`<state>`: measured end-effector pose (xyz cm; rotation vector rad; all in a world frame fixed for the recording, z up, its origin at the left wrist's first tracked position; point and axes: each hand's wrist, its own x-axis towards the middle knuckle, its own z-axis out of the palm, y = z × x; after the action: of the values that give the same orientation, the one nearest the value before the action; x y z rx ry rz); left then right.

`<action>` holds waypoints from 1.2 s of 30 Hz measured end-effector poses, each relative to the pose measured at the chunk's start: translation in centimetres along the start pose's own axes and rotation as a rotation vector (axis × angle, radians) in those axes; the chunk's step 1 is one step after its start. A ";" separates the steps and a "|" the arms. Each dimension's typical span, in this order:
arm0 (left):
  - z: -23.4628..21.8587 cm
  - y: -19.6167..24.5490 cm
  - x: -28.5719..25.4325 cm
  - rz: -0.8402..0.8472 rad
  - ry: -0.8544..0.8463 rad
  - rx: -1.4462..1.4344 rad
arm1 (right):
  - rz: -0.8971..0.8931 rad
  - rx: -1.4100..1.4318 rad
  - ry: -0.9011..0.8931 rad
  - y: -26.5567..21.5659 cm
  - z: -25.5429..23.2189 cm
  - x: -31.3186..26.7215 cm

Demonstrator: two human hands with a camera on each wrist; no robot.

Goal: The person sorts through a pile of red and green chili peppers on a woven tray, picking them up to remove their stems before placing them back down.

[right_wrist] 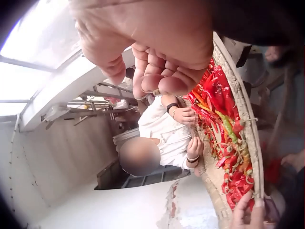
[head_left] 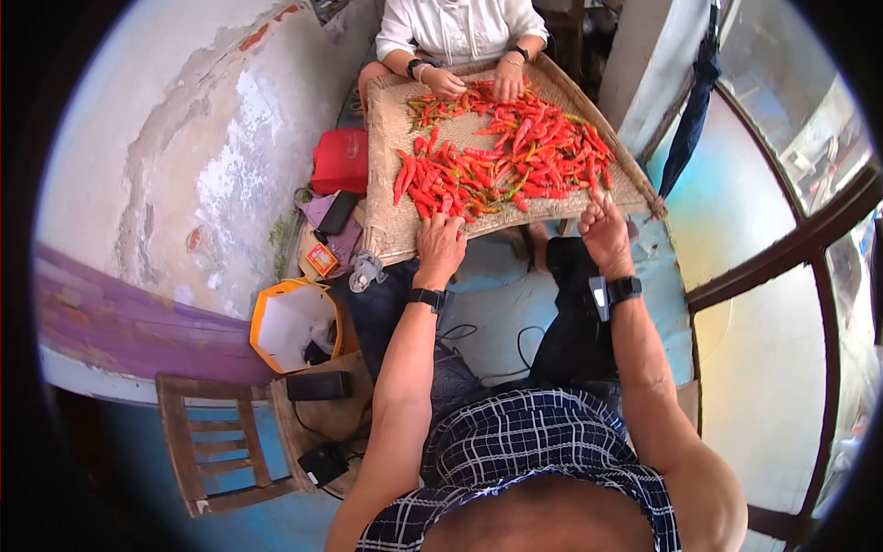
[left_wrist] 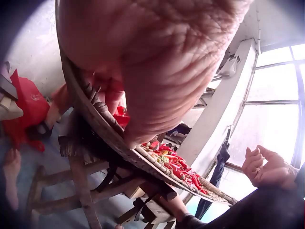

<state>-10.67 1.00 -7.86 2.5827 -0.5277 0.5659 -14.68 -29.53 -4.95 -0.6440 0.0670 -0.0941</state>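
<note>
A woven tray [head_left: 391, 241] bears a wide spread of red chili peppers [head_left: 552, 152], a few of them green or orange. My left hand [head_left: 441, 247] rests at the tray's near left edge, its fingers reaching over the rim onto the peppers. In the left wrist view the thumb of that left hand [left_wrist: 162, 71] lies along the rim, and the other fingers are partly hidden behind it. My right hand [head_left: 604, 235] is raised by the near right edge, palm up. The right wrist view shows its fingers [right_wrist: 151, 83] loosely bent, with nothing held.
Across the tray, a person in a white shirt [head_left: 460, 28] has both hands at the peppers. A red bag [head_left: 340, 161] and an orange-rimmed box [head_left: 299, 327] stand left, near a wooden chair [head_left: 221, 451]. A folded umbrella [head_left: 690, 120] hangs right, by the framed glass panels [head_left: 763, 368].
</note>
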 end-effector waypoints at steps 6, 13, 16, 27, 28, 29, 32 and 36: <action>0.2 0.4 -0.3 -0.009 0.011 0.034 | 0.044 0.094 -0.091 0.5 -1.1 -0.1; 0.1 1.1 0.1 -0.045 -0.014 0.092 | 0.049 0.161 -0.111 1.5 -3.1 -0.4; 0.4 0.7 0.1 -0.002 0.037 0.071 | 0.042 0.152 -0.080 1.6 -3.9 -0.5; -1.7 -0.5 1.4 -0.239 0.193 -0.287 | -0.004 0.228 -0.092 1.9 -6.0 0.2; -2.2 -0.2 1.4 -0.242 0.189 -0.281 | -0.005 0.224 -0.118 2.0 -6.3 0.2; -2.8 0.1 1.3 -0.286 0.205 -0.365 | -0.006 0.222 -0.145 2.1 -6.5 0.3; -4.5 0.9 1.5 -0.344 0.225 -0.459 | -0.015 0.213 -0.108 1.9 -6.1 0.3; -4.2 0.2 1.4 -0.407 0.308 -0.698 | -0.021 0.193 -0.098 1.7 -6.3 0.3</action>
<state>-10.89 2.55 -3.69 1.8203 -0.0593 0.5062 -14.85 -31.97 -10.96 -0.4558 -0.0434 -0.0883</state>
